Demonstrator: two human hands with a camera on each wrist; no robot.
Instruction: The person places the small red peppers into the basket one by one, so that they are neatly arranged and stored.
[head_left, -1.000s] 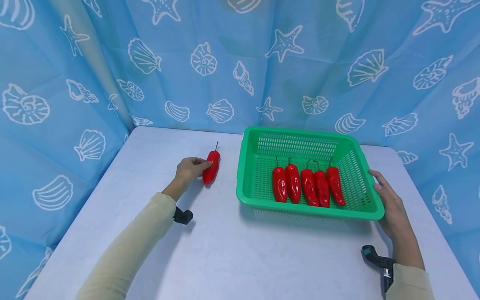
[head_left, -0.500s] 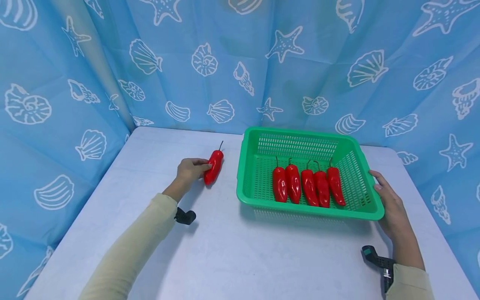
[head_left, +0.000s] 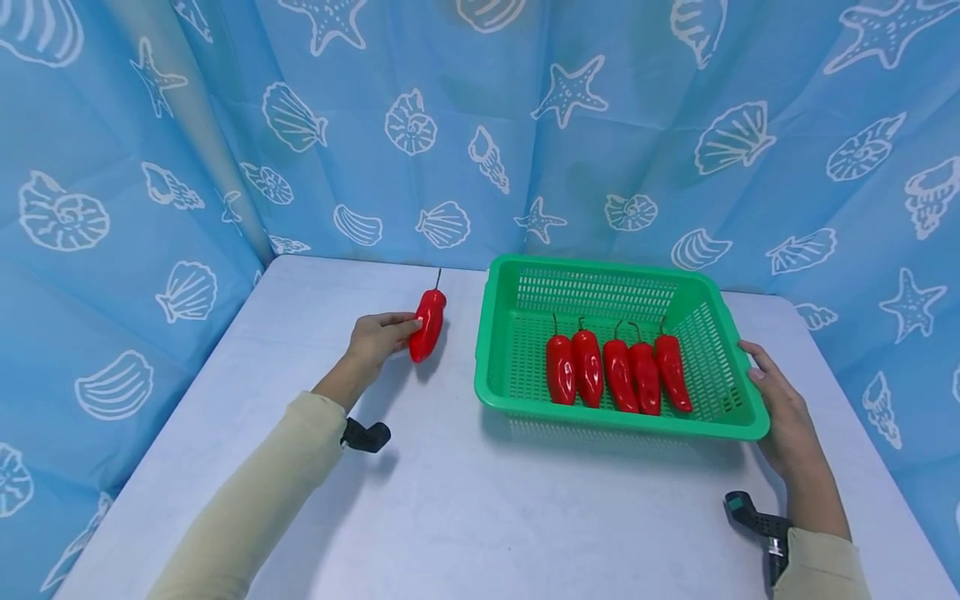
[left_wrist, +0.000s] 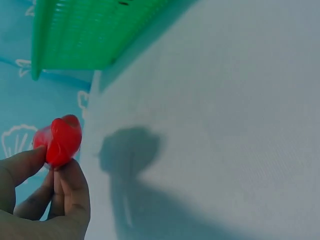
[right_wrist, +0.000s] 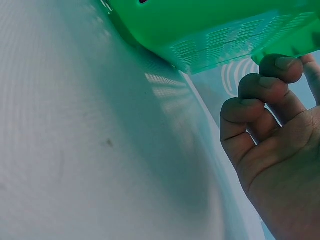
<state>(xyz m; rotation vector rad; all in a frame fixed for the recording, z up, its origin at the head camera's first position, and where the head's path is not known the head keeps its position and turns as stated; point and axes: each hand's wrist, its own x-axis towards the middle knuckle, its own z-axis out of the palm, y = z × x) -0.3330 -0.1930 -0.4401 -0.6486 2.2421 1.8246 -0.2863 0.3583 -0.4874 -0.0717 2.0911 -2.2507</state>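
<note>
My left hand (head_left: 378, 340) pinches a red chili pepper (head_left: 429, 325) by its side, between thumb and fingers. The pepper hangs slightly above the table, long stem pointing to the back; in the left wrist view the pepper (left_wrist: 61, 142) is seen end-on. Right of it stands a green plastic basket (head_left: 622, 425) with slotted walls. Several red peppers (head_left: 588, 367) lie side by side inside, stems toward the back. At the basket's right rim, my right hand (head_left: 787, 417) holds on with thumb and fingers. The right wrist view shows the other fingers (right_wrist: 255, 110) curled beside the basket wall.
A white-covered table (head_left: 480, 517) lies beneath everything. Behind it and along its left side hangs a blue curtain (head_left: 450, 100) with white shell and starfish prints. A black wrist camera (head_left: 366, 435) is strapped on the left wrist, another camera (head_left: 750, 512) on the right.
The pepper in my left hand first leans to the right, then rises a little off the table with its stem nearly straight back. The right hand and the basket stay where they were.
</note>
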